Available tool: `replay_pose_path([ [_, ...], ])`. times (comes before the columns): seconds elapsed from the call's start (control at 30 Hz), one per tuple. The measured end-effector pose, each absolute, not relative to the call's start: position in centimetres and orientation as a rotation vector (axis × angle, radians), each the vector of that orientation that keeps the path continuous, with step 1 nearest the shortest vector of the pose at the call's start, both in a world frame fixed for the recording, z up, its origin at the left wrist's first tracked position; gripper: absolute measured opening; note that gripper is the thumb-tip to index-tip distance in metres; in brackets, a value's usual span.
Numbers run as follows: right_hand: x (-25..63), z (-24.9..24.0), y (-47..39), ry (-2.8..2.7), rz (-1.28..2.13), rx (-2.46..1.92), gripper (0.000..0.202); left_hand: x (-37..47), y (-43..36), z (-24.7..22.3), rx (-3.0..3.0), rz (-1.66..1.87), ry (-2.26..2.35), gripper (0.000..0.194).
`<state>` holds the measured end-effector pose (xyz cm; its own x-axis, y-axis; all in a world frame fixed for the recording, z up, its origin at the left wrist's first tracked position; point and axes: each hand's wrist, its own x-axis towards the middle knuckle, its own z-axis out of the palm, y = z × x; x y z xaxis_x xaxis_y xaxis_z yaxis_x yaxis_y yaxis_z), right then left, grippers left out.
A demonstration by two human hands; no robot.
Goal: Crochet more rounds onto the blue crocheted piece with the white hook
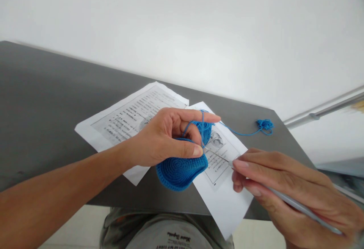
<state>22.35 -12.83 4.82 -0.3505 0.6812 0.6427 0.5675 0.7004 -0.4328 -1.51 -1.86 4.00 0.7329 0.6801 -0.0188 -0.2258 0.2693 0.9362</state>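
Observation:
My left hand (167, 137) pinches the upper edge of a blue round crochet piece (180, 169) between thumb and fingers. Its index finger is stretched out to the right, with blue yarn looped over it. In my right hand (273, 180) is a crochet hook (301, 207) with a grey handle, held like a pen. The hook's thin metal shaft reaches the edge of the crochet piece beside my left thumb; the very tip is hard to make out. Behind my left fingers lies a blue yarn ball (205, 129), partly hidden.
Two printed paper sheets (113, 118) (224, 203) lie on the dark grey table (51, 90) under my hands. A small yarn tangle (265, 125) sits at the right, joined by a strand. A white wall (170, 25) rises behind the table, and a metal rail (327, 110) runs at the right.

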Motion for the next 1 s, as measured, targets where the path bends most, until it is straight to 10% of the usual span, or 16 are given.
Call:
replay_pose_path([
  [0.43,22.7,5.8,-12.7,-2.105,0.231,-0.931,0.043,-1.3,-1.9,3.9,1.180,0.614,0.464,0.049],
  [1.0,16.5,0.9,-11.2,-0.933,1.200,-0.731,0.021,-0.4,-3.1,3.1,1.352,0.798,0.518,0.066],
])
